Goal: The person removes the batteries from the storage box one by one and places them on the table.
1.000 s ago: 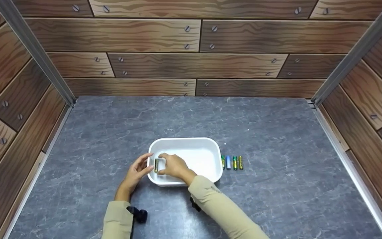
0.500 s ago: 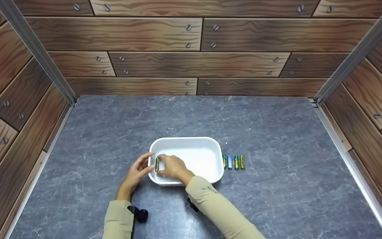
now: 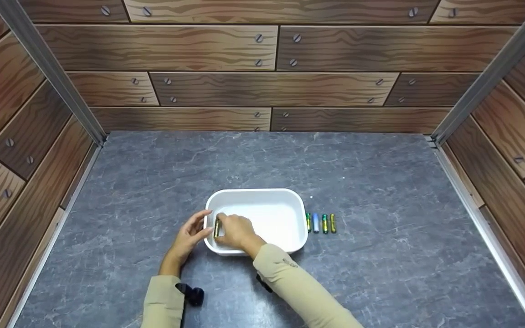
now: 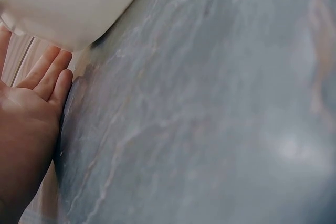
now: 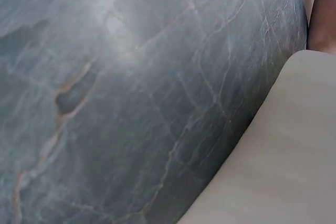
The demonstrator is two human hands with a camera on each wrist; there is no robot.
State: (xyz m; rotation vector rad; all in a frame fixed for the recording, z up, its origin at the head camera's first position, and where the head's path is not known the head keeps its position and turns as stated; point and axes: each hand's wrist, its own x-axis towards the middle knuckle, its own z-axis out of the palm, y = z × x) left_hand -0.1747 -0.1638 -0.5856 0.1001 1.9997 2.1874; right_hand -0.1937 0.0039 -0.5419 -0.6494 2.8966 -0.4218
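A white tub (image 3: 262, 193) with rounded corners sits on the dark marbled tabletop. Inside its left end, my right hand (image 3: 239, 230) pinches a gold-and-dark battery (image 3: 217, 228) between thumb and fingers, one at each end. My left hand (image 3: 188, 234) lies along the tub's left wall outside, thumb and fingertips at the rim. In the left wrist view, the fingers of the left hand (image 4: 31, 114) extend to the underside of the pale tub (image 4: 68, 3). The tub's outer wall (image 5: 273, 156) fills the lower right of the right wrist view, which hides the battery.
Just right of the tub, several batteries stand in a row: a green-and-gold one (image 3: 308, 223) by the wall, a blue one (image 3: 316, 223), another green-and-gold one (image 3: 325, 224) and a gold one (image 3: 333, 223). Wood-patterned walls (image 3: 262, 89) enclose the table at back and sides.
My right fingers have closed in on the battery at the tub's left end, and the right forearm has shifted slightly left. The left hand keeps its place at the tub wall.
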